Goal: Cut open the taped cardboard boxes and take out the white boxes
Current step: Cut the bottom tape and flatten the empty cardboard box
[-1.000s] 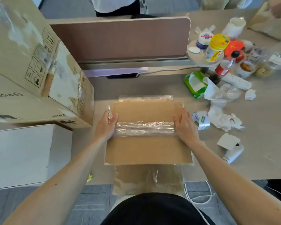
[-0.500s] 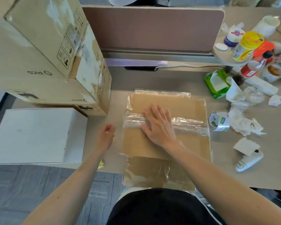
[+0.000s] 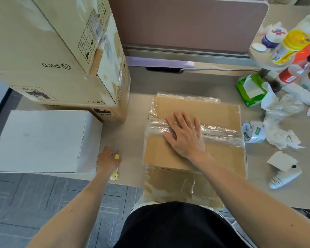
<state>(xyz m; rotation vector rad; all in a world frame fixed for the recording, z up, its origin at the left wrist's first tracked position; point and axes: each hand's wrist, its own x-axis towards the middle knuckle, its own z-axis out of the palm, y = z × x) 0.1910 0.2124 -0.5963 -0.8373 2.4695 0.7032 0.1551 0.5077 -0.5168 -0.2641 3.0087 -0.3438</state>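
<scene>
A brown cardboard box (image 3: 220,154) sealed with a band of clear tape across its top stands on the desk right in front of me. My right hand (image 3: 184,136) lies flat on the tape band, fingers straight and spread. To the left of the box, near the desk's front edge, my left hand (image 3: 107,158) grips a small yellow cutter (image 3: 115,169). A white box (image 3: 39,140) sits at the desk's left end.
Two large PICO cardboard boxes (image 3: 48,56) are stacked at the back left. A tape roll (image 3: 252,134), crumpled tissues, a green tissue pack (image 3: 250,90), bottles and jars crowd the right side. A brown partition (image 3: 186,24) rises behind the desk.
My left hand left the box's left side and went down-left to the yellow cutter, closing on it. My right hand slid from the box's right edge to the middle of the tape.
</scene>
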